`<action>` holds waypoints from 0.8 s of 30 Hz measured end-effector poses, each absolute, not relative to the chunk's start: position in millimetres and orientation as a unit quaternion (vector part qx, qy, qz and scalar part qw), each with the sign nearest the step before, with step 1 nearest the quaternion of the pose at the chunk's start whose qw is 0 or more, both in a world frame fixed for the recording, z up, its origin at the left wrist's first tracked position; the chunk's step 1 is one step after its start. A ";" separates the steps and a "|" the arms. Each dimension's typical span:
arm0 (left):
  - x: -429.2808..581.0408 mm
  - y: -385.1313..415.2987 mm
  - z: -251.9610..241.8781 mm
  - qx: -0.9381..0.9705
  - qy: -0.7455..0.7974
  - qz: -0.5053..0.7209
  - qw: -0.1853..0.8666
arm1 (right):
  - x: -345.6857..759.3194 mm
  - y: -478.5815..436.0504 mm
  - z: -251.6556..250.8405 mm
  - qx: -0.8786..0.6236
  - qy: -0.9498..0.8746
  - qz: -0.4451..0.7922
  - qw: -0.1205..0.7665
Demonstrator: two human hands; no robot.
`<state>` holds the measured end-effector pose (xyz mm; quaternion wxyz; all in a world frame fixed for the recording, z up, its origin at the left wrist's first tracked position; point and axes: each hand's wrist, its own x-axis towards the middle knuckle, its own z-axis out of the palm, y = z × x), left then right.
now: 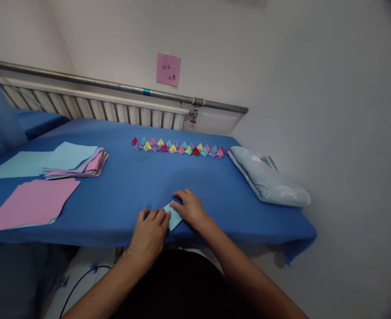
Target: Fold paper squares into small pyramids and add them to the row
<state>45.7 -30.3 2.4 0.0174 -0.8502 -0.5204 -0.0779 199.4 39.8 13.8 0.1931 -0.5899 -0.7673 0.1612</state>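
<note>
A small folded square of light blue paper (174,219) lies on the blue cloth near the table's front edge, one corner pointing towards me. My left hand (151,230) presses down on its left side with bent fingertips, hiding that corner. On the upper right side, my right hand (190,208) has its thumb on the paper and its index finger curved just beyond the top edge. Both hands are closed about the paper. Farther back, two staggered rows of small folded paper pieces (172,149) in pink, yellow, purple, blue, green and red run across the cloth.
Left stand a stack of coloured paper sheets (72,159) and a pile of pink sheets (36,201). A folded pale blue blanket (268,179) lies at the right end of the blue cloth (125,190). Behind are a radiator (112,108), a metal pipe (99,83) and a pink wall note (168,69).
</note>
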 end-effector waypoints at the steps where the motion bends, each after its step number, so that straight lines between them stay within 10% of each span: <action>1: 45.9 -31.0 1.8 -0.849 -0.521 -0.081 0.020 | 199.4 40.8 14.6 -0.590 -0.767 0.162 0.192; 24: 32.8 -33.5 -3.8 -0.839 -0.526 -0.139 0.016 | 215.3 22.9 16.8 -0.603 -0.759 0.149 0.197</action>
